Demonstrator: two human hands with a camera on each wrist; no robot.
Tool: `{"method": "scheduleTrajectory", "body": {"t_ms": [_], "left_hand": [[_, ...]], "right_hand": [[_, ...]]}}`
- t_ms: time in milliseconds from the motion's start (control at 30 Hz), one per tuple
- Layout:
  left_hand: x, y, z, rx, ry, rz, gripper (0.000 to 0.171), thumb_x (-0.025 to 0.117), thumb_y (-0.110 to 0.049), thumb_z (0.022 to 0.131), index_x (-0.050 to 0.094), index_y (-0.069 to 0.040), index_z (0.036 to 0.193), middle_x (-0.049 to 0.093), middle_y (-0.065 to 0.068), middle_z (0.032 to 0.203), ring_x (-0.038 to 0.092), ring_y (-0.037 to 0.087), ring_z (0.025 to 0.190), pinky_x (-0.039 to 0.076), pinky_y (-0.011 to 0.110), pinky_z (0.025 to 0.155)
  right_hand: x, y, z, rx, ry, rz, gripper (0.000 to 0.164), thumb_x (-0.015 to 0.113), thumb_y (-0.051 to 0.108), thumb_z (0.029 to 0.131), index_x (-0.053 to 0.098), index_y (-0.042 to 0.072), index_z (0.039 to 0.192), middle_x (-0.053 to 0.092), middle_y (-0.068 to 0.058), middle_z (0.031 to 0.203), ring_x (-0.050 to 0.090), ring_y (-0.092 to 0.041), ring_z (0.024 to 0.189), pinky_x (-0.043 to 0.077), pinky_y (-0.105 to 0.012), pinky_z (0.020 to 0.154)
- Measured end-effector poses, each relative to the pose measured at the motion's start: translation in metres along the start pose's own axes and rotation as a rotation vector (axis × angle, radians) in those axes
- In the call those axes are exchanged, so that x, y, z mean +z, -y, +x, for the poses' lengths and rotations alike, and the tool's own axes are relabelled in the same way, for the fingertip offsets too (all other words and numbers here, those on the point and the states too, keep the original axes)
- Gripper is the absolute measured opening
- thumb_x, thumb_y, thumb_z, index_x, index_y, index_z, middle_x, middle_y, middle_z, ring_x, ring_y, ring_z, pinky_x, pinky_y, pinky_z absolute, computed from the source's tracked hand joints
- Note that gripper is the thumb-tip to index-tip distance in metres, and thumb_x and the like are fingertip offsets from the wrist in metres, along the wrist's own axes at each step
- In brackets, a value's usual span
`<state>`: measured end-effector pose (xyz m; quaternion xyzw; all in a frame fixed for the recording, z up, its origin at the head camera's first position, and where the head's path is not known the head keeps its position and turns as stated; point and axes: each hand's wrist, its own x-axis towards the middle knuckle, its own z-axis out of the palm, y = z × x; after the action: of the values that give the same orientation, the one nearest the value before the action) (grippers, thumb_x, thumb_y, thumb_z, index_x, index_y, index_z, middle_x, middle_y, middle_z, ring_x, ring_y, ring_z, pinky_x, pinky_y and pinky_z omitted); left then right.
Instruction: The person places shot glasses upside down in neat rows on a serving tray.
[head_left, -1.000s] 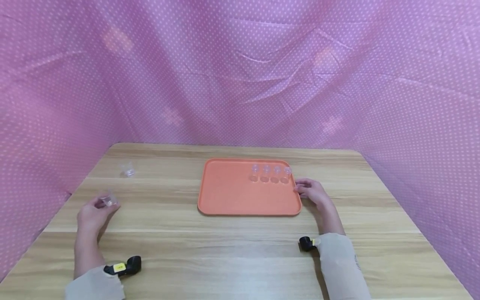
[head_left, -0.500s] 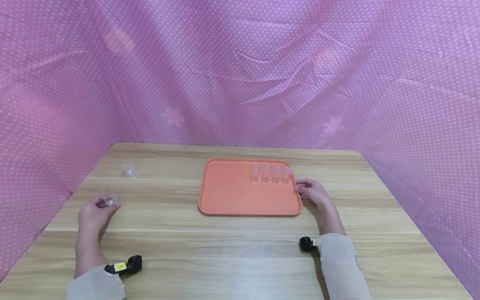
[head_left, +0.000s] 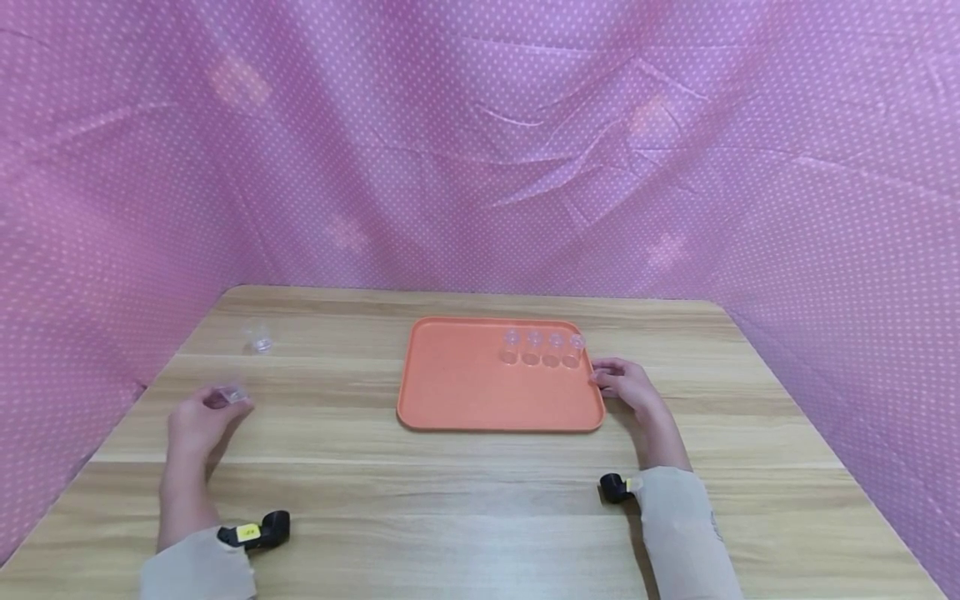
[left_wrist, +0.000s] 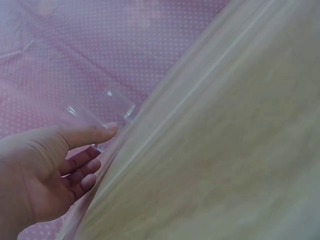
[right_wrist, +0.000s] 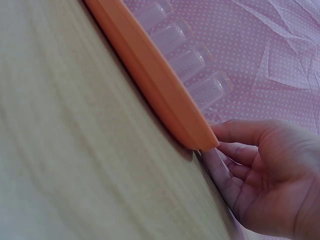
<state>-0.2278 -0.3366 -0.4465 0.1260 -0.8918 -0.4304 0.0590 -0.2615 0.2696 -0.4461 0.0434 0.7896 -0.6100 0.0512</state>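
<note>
The person's left hand (head_left: pixel 198 425) has its thumb and fingers clamped on a clear, colourless, cylindrical cup (head_left: pixel 234 393) above the left side of the pale wood-grain tabletop (head_left: pixel 480 517); whether the cup's base touches the wood cannot be told. A weak pinch on such a smooth wall could let it slip or tip, and a swing towards the far side might knock the clear standing cup (head_left: pixel 260 342) there. The right hand (head_left: pixel 626 387) has its fingers pinched on the right rim of the orange rectangular tray (head_left: pixel 465 383), right of centre. A tug or lift there would probably tilt the tray and topple the clear cups in a row (head_left: pixel 531 354) on its far right part, since they stand close together near that rim.

Counted: six cups (four on the tray, one standing at far left, one held), one tray, two hands.
</note>
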Motion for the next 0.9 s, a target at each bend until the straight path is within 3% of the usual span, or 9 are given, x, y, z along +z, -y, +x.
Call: {"method": "scheduleTrajectory", "body": {"t_ms": [200,467,800,900], "left_hand": [[0.006,-0.014,-0.002,0.054,0.030,-0.065,0.057,0.063,-0.026,0.087,0.043,0.010,0.127,0.049,0.032,0.118,0.047,0.042,0.105,0.038,0.053,0.089],[0.013,-0.034,-0.006,0.091,0.076,-0.138,0.056,0.063,-0.026,0.087,0.044,0.001,0.132,0.050,0.023,0.113,0.050,0.030,0.094,0.045,0.031,0.070],[0.028,-0.059,-0.009,0.064,0.184,-0.211,0.060,0.063,-0.028,0.087,0.038,-0.009,0.139,0.047,0.019,0.118,0.049,0.031,0.098,0.050,0.033,0.073],[0.034,-0.064,-0.009,0.083,0.196,-0.218,0.059,0.063,-0.024,0.087,0.039,-0.007,0.138,0.047,0.020,0.116,0.049,0.031,0.098,0.050,0.033,0.075]], "right_hand": [[-0.002,0.000,0.000,-0.006,-0.010,0.000,0.040,0.054,0.002,0.090,0.044,-0.014,0.125,0.058,-0.016,0.104,0.059,-0.009,0.080,0.051,-0.025,0.073],[-0.003,-0.001,0.000,0.007,-0.015,-0.020,0.040,0.054,0.003,0.090,0.044,-0.013,0.125,0.058,-0.019,0.108,0.059,-0.010,0.081,0.051,-0.025,0.074],[-0.001,-0.002,0.000,-0.007,-0.007,0.010,0.041,0.054,0.002,0.090,0.043,-0.014,0.125,0.059,-0.017,0.105,0.059,-0.009,0.080,0.051,-0.025,0.074],[-0.001,-0.001,0.000,-0.004,-0.005,0.011,0.041,0.054,0.002,0.090,0.043,-0.014,0.125,0.058,-0.019,0.107,0.059,-0.009,0.080,0.051,-0.025,0.073]]}}
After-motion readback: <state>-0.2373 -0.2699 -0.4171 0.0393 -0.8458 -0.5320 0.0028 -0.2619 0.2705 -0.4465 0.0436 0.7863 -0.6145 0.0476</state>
